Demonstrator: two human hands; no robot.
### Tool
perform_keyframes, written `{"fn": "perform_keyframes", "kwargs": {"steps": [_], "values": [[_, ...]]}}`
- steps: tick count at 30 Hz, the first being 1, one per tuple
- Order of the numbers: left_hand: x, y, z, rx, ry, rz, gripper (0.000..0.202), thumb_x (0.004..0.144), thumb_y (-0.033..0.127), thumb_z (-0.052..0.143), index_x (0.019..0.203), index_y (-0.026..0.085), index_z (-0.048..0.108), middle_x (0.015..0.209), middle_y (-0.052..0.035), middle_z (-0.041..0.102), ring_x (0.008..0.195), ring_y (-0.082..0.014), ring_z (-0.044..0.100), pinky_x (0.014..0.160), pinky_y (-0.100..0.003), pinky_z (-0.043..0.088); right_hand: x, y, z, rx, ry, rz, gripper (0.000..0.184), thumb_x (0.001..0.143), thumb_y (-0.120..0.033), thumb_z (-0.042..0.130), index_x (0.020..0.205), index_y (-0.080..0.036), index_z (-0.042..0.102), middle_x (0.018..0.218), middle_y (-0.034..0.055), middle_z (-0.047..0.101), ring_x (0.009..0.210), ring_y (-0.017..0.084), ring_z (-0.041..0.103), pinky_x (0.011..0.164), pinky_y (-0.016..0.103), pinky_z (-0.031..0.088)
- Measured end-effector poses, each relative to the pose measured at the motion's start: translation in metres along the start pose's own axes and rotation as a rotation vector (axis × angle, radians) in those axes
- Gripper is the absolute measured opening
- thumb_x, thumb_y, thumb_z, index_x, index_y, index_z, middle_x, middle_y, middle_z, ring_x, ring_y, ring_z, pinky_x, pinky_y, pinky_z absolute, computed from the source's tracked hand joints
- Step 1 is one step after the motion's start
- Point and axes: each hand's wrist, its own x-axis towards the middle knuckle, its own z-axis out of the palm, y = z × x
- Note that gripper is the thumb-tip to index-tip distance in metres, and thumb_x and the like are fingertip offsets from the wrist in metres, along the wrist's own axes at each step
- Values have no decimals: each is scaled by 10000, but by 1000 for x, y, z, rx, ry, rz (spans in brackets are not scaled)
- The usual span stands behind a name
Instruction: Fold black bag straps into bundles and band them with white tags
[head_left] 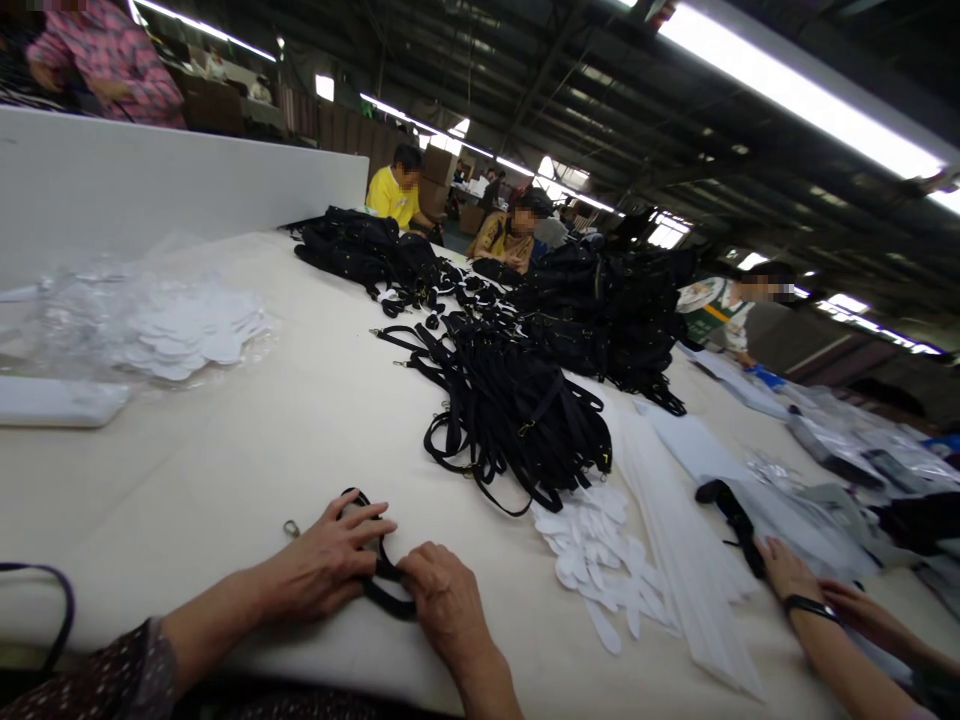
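Observation:
A black strap (390,600), bent into loops, lies on the table between my two hands. My left hand (319,560) is on its left side, fingers stretched over the loop and the thumb against the strap. My right hand (450,600) grips the strap's right side, with fingers curled round it. Just left of my left fingers a small metal snap hook (291,529) rests on the cloth; how it joins the strap is hidden. Beyond my hands is a heap of black straps (525,410) with metal hooks.
White paper-like cut-outs (600,560) and long white strips (675,540) lie to the right. A co-worker's hands (795,585) handle a black piece there. Plastic-wrapped white pieces (187,325) sit at left, before a white partition (180,175). Black bags (600,300) are piled farther back, near other people.

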Motion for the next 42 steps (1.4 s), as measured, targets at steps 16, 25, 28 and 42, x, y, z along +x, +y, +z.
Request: {"fn": "perform_keyframes", "kwargs": {"steps": [16,25,28,42], "values": [[-7,6,13,-181,7,-37,137,967,185,487,1030,226,601,1188,-56,628,1067,-231,557,945,-407,437,-4,-30,21,215,125,112,223,852,-202,702,1051,-267,624,964,-13,696,902,194,611,788,302,433],[-23,-40,-2,-302,232,-397,402,1031,335,354,1382,255,533,1424,-45,577,1306,-222,521,1137,-418,415,-3,-22,36,159,210,94,121,893,-161,646,967,-256,644,892,-11,690,854,178,607,762,281,414],[-22,-47,-3,-315,116,-311,371,1030,349,370,1293,262,617,1313,-28,659,1226,-211,578,1100,-391,438,-4,-23,35,164,202,102,123,887,-158,652,960,-257,640,884,-14,684,842,180,601,758,285,410],[-31,0,13,-101,129,-403,527,853,494,677,1314,260,576,1261,-92,631,1143,-296,559,974,-446,436,-3,-25,36,74,208,50,121,914,-208,619,1019,-269,627,907,-7,676,829,191,576,738,303,385]]}}
